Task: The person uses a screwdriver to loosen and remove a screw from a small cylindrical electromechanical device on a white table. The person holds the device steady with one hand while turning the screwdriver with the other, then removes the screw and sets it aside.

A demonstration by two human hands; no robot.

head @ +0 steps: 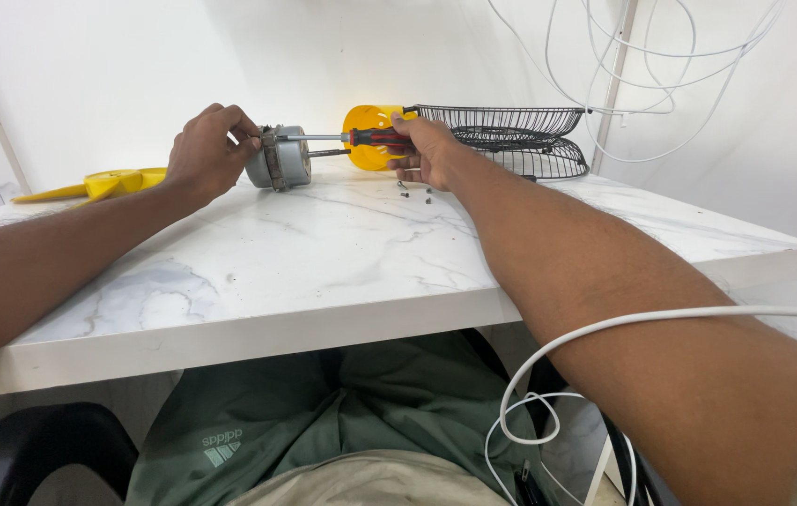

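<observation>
Near the far edge of a white marble worktop (324, 272), the left hand (206, 155) closes around a grey fan motor (279, 157) lying on its side. The right hand (425, 150), arm stretched forward, grips a red-and-black screwdriver (361, 139) whose shaft meets the motor. Loose screws (414, 192) lie just beside this hand. Behind it sit a yellow housing (366, 126) and stacked wire fan guards (511, 136); a yellow fan blade (103, 183) lies at the left edge.

A white marble-patterned table (324, 272) stands against plain white walls (99, 75), with white cables (661, 84) hanging at the corner.
</observation>
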